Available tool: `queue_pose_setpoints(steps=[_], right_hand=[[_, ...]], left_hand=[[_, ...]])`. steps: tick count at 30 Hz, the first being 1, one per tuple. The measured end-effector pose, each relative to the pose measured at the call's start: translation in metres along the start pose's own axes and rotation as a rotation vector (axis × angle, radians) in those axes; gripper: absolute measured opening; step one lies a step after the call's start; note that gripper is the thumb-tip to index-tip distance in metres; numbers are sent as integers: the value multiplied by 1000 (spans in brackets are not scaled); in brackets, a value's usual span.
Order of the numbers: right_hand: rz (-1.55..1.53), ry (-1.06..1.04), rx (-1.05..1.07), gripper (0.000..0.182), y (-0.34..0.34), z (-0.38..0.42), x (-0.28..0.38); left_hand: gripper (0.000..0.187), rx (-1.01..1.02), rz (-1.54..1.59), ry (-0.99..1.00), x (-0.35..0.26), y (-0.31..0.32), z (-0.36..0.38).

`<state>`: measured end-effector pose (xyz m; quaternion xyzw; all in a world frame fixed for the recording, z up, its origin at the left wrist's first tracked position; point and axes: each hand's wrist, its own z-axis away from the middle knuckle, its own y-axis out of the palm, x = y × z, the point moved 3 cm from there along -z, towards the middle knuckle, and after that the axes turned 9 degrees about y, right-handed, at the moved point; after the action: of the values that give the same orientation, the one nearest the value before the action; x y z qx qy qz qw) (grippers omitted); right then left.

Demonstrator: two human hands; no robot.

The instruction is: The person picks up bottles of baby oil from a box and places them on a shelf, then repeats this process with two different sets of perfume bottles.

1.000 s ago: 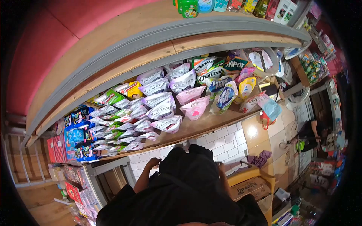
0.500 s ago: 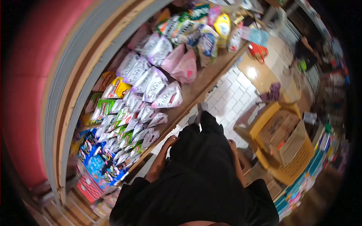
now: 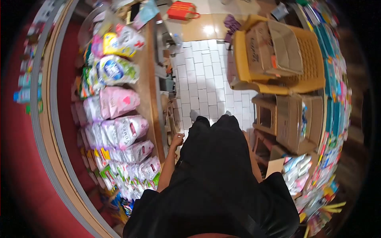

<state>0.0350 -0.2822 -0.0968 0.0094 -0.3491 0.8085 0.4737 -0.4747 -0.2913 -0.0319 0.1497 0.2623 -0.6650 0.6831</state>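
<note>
My left hand (image 3: 178, 139) hangs beside my left thigh with its fingers curled in, and nothing shows in it. It is nearest to the wooden shelf edge (image 3: 152, 99) on the left. Along that shelf stand a pink pouch with a heart (image 3: 119, 102), white and purple pouches (image 3: 129, 131) and a white and green pouch with a blue label (image 3: 115, 70). My right hand (image 3: 246, 136) is down by my right thigh, mostly hidden by the black clothing, so its fingers cannot be made out.
White floor tiles (image 3: 198, 75) run ahead between shelf and boxes. On the right, a yellow plastic chair (image 3: 309, 51) holds an open cardboard box (image 3: 258, 47). Nearer stand another open box (image 3: 283, 119) and a box with white packs (image 3: 295, 170). A red bag (image 3: 180, 11) lies ahead.
My view has turned, so the shelf now runs upright on the left and the tiled aisle lies straight ahead. The chair and boxes appear higher. Both hands stay by my thighs.
</note>
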Motion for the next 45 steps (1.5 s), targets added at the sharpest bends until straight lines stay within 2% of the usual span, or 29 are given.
queue_pose_setpoints(steps=[2, 4, 6, 10, 11, 13, 14, 16, 17, 19, 21, 23, 24, 26, 28, 29, 32, 33, 36, 39, 40, 43, 45], right_hand=[[-72, 35, -7, 39, 1, 6, -17], [-155, 52, -12, 39, -1, 9, -33], [-248, 69, -17, 39, -7, 13, -54], [-404, 145, -61, 38, -32, 13, -94], [-304, 184, -170, 38, -41, 13, -102], [-394, 203, -232, 37, -67, 17, -110], [-438, 219, -260, 37, -79, 21, -113], [-753, 389, -169, 28, -86, 21, -132], [-856, 402, -152, 24, -90, 24, -136], [-995, 431, -167, 21, -95, 30, -148], [-1080, 466, -189, 20, -91, 36, -158], [-1123, 510, -206, 22, -85, 48, -163], [-1140, 532, -215, 22, -82, 55, -164], [-887, 498, -235, 24, -67, 56, -170], [-673, 384, -375, 23, -69, 62, -159], [-774, 426, -318, 20, -73, 66, -154], [-927, 352, -463, 17, -106, 71, -129], [-998, 371, -476, 16, -145, 85, -108], [-992, 233, -403, 22, -249, 107, -61], [-1367, 13, -118, 25, -343, 105, -28], [-1355, -18, -105, 24, -370, 98, -22], [-1447, -140, -234, 16, -416, 48, -23], [-1376, -75, -343, 16, -433, 2, -26]], left_hand=[[28, 98, -93, 71, -16, -2, -14], [26, 168, -148, 10, -41, 1, -17], [25, 21, -211, 16, -75, 20, -4], [26, -6, -170, 5, -96, 59, -15], [26, 19, -154, 7, -103, 77, -14], [26, 72, -123, 9, -109, 111, -22], [27, 126, -172, 11, -112, 129, -25], [29, 231, -281, 3, -128, 171, -10], [33, 245, -432, -11, -138, 193, -2], [38, 538, -548, 66, -136, 205, -36], [40, 699, -625, 64, -164, 228, -45], [42, 735, -701, 19, -199, 253, -57], [45, 527, -863, -10, -224, 269, -57], [46, 463, -973, 148, -254, 290, -95], [46, 520, -1057, 185, -293, 330, -115], [44, 543, -1073, 225, -309, 354, -117], [36, 678, -1134, 339, -366, 456, -74], [34, 753, -1110, 404, -380, 488, -63], [27, 915, -1085, 505, -417, 579, -17], [27, 1100, -982, 677, -437, 649, 11], [26, 1155, -984, 709, -442, 670, 17], [26, 1262, -995, 760, -447, 705, 39], [27, 1283, -1001, 794, -449, 727, 56]])
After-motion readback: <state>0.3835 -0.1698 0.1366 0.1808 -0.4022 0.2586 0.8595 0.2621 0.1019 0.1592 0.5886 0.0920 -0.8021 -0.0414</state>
